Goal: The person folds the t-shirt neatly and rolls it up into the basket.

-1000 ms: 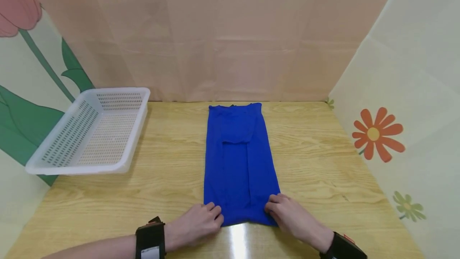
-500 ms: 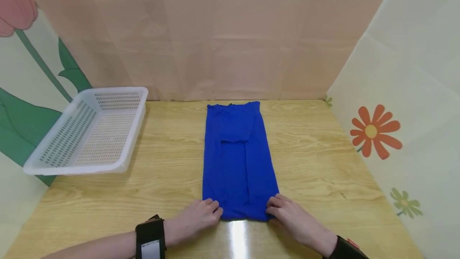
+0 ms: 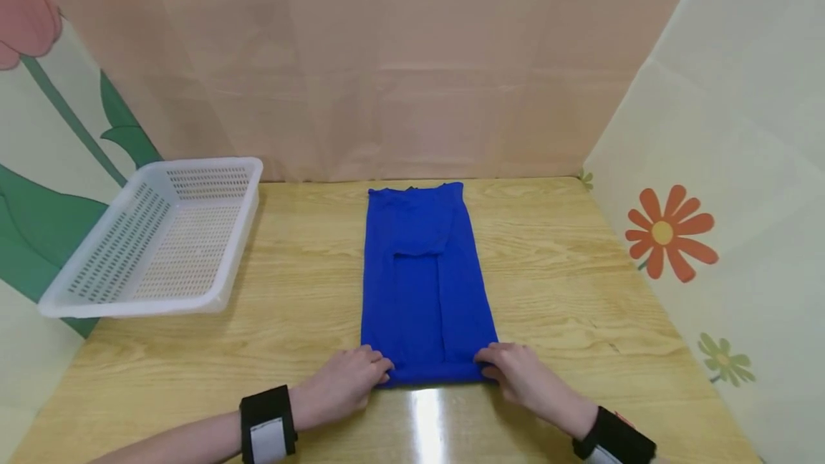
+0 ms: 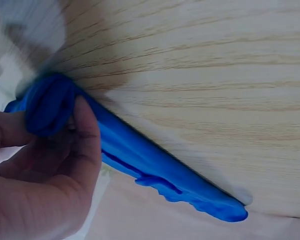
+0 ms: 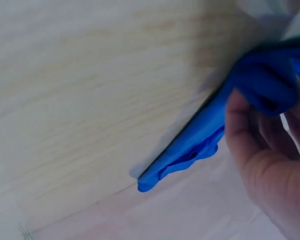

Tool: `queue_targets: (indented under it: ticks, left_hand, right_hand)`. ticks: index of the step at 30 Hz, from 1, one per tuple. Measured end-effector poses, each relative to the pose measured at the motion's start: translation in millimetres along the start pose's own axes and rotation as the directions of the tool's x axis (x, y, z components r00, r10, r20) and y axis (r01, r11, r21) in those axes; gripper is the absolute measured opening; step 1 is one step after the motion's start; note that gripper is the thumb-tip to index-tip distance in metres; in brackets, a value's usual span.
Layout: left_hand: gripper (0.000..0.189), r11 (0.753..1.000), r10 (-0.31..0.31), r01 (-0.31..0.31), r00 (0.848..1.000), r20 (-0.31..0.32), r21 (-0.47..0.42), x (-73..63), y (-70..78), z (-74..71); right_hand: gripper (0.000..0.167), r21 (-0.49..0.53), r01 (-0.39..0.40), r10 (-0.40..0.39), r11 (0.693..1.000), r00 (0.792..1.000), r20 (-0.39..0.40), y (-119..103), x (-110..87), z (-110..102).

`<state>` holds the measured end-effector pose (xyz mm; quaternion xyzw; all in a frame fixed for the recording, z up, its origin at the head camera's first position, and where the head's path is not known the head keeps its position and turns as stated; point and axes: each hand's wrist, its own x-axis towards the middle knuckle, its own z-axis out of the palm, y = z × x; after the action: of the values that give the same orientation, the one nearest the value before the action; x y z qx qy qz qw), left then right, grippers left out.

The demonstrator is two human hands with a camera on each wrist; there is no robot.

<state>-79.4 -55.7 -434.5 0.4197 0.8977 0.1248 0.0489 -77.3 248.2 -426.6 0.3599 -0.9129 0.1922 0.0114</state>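
A blue garment (image 3: 419, 292) lies on the table as a long strip with its sides folded in; its exact kind cannot be told. Toward its far end a squarish flap (image 3: 422, 226) lies on top. The near edge is turned up into a thick roll (image 3: 438, 372). My left hand (image 3: 344, 384) pinches the roll's left end, and the left wrist view shows the layered spiral of cloth (image 4: 50, 102) between thumb and fingers. At the other corner my right hand (image 3: 531, 382) grips the right end, seen closer as bunched cloth (image 5: 265, 87) in the right wrist view.
A white perforated plastic basket (image 3: 222, 292) stands at the left of the wooden table (image 3: 554, 271). Behind rises a pinkish sheet (image 3: 412, 92), and flower-printed sheets (image 3: 741, 149) flank the table. Both wrists wear black bands (image 3: 267, 417).
The near edge has been rolled farther from me, making the garment shorter and the roll thicker. Both hands have shifted slightly away with it. The basket stays where it was.
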Motion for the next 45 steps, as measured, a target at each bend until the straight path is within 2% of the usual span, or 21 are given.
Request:
queue_targets:
  ticks: [5, 9, 17, 21, 23, 25, 26, 28, 30, 32, 33, 35, 38, 41, 43, 45]
  left_hand:
    - [0.012, 0.998, -0.039, 0.042, 0.998, 0.056, -0.051, 1.0, 0.1, -1.3]
    - [0.009, 0.992, -0.046, 0.055, 0.996, 0.078, -0.115, 1.3, 0.2, -3.2]
    - [0.014, 0.967, -0.089, 0.120, 0.986, 0.139, -0.225, -1.2, -0.1, -8.7]
    - [0.007, 0.937, -0.116, 0.156, 0.983, 0.141, -0.314, -1.1, -1.3, -11.0]
    - [0.005, 0.912, -0.140, 0.186, 0.979, 0.150, -0.366, -0.6, -2.6, -12.4]
    - [0.008, 0.899, -0.159, 0.208, 0.975, 0.155, -0.386, -0.4, -3.6, -13.3]
    - [0.010, 0.902, -0.165, 0.211, 0.975, 0.152, -0.377, -0.5, -3.9, -13.5]
    - [0.013, 0.929, -0.152, 0.184, 0.981, 0.123, -0.322, -1.2, -3.4, -13.4]
    - [0.013, 0.976, -0.093, 0.102, 0.994, 0.053, -0.195, -1.7, -2.0, -11.2]
    - [0.009, 0.999, 0.013, -0.013, 1.000, -0.014, -0.032, -3.7, -0.3, -7.3]
    - [0.008, 0.996, 0.074, -0.072, 0.997, -0.037, 0.044, -4.8, 0.8, -5.4]
    - [0.008, 0.971, 0.185, -0.172, 0.981, -0.064, 0.163, -7.0, 3.1, -1.6]
    - [0.009, 0.938, 0.278, -0.259, 0.959, -0.054, 0.229, -9.5, 7.2, 0.4]
    - [0.009, 0.931, 0.290, -0.260, 0.953, -0.086, 0.256, -11.2, 10.8, 3.5]
    - [0.011, 0.929, 0.284, -0.246, 0.953, -0.107, 0.276, -12.2, 12.3, 6.4]
    - [0.011, 0.923, 0.273, -0.223, 0.954, -0.128, 0.312, -13.0, 14.1, 8.8]
  right_hand:
    - [0.013, 0.079, -0.088, 0.077, 0.993, 0.988, 0.137, 3.6, 6.8, -4.7]
    - [0.010, 0.130, -0.157, 0.129, 0.979, 0.971, 0.200, 7.1, 10.7, -6.6]
    - [0.004, 0.243, -0.203, 0.133, 0.948, 0.952, 0.276, 10.8, 12.4, -11.6]
    - [0.007, 0.289, -0.247, 0.152, 0.925, 0.937, 0.314, 10.1, 12.5, -12.6]
    - [0.010, 0.287, -0.253, 0.160, 0.924, 0.937, 0.311, 9.6, 13.2, -12.4]
    - [0.011, 0.280, -0.256, 0.166, 0.925, 0.937, 0.307, 9.2, 13.8, -12.2]
    - [0.012, 0.272, -0.257, 0.170, 0.927, 0.937, 0.306, 9.1, 14.1, -12.3]
    - [0.013, 0.263, -0.268, 0.182, 0.927, 0.933, 0.311, 9.0, 14.4, -12.3]
    - [0.013, 0.254, -0.277, 0.191, 0.927, 0.929, 0.315, 9.0, 14.6, -13.0]
    - [0.013, 0.238, -0.279, 0.197, 0.930, 0.927, 0.318, 8.9, 15.4, -12.2]
    - [0.013, 0.232, -0.280, 0.199, 0.931, 0.926, 0.321, 8.9, 15.6, -11.7]
    - [0.013, 0.199, -0.255, 0.189, 0.946, 0.935, 0.302, 8.9, 16.1, -10.7]
    - [0.014, 0.135, -0.195, 0.156, 0.971, 0.954, 0.256, 10.1, 14.7, -10.1]
    - [0.015, 0.082, -0.113, 0.095, 0.990, 0.976, 0.194, 11.2, 11.0, -8.5]
    - [0.017, 0.050, -0.028, 0.020, 0.998, 0.989, 0.144, 11.2, 8.4, -6.5]
    - [0.020, 0.018, 0.053, -0.054, 0.998, 0.994, 0.099, 10.6, 6.0, -4.4]
